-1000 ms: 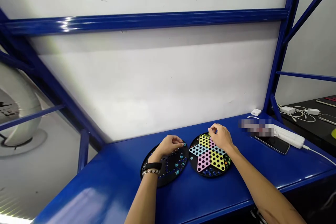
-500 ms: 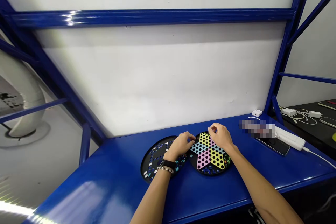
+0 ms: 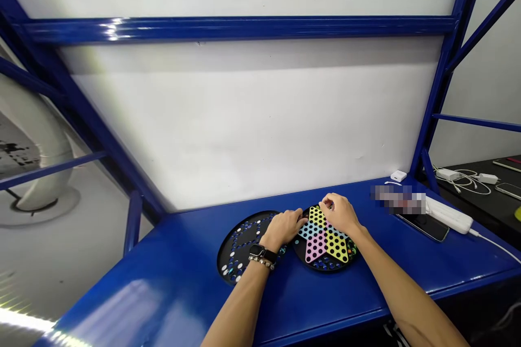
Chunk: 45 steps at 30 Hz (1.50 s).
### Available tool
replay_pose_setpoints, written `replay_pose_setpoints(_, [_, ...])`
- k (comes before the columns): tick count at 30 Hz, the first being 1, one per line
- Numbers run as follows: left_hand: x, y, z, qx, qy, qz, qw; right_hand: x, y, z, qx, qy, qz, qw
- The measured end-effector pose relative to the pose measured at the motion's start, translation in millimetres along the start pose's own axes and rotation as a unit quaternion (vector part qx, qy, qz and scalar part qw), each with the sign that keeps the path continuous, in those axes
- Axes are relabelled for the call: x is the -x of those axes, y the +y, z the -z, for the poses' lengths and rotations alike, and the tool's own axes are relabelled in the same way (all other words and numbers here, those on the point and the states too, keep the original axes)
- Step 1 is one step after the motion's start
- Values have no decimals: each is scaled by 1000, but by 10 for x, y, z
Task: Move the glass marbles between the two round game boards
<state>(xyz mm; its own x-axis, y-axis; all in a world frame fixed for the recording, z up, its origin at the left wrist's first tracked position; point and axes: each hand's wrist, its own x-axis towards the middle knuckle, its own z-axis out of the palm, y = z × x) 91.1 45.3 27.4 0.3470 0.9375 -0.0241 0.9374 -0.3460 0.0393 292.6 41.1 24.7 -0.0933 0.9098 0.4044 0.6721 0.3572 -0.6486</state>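
A round black board with a perforated six-pointed star panel point(image 3: 326, 234) in yellow, pink and blue lies on the blue tabletop. My left hand point(image 3: 284, 227) reaches over the star's upper left side, its fingers bent together at the blue point. At the top of the board, my right hand point(image 3: 342, 214) has thumb and index finger pinched together. Anything between the fingers of either hand is too small or hidden to make out. Small blue pieces show along the board's near rim. Partly under my left hand and wrist lies a second round black tray point(image 3: 245, 234) with white and blue spots.
To the right lie a dark phone point(image 3: 423, 225), a white power bank point(image 3: 451, 214) with a cable, and a small white case point(image 3: 398, 175). Blue frame bars point(image 3: 244, 27) and a white wall point(image 3: 260, 119) stand behind. Chargers and cables point(image 3: 464, 178) rest on a black table.
My left hand has shifted right, its fingertips now over the star's blue point. My right hand has moved slightly left, its thumb and index finger closer together. Both boards stay put.
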Motion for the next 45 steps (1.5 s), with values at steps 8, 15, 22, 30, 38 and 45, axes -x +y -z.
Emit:
replay_pose_setpoints(8, [-78,25,-98,-27,-9,2,1000,13,6,-17,4,-4,9,1000])
replay_pose_setpoints(15, [-48,10,-86,-33,25,12,999,16,21,-34,6,-19,13,1000])
replay_pose_setpoints(22, [-76,73,-58,-39,67,15,997,18,4,-29,9,-28,11,1000])
replay_pose_setpoints(30, [-230,174,-142,-58,57,4,997,27,-8,-44,5,-37,9,999])
replay_pose_setpoints(38, [-202,215,-216,-68,44,-16,997,34,-14,-42,7,-41,2,999])
replay_pose_setpoints(45, [-160,183,-178,-53,40,-56,996,42,1,-52,1,-44,10,999])
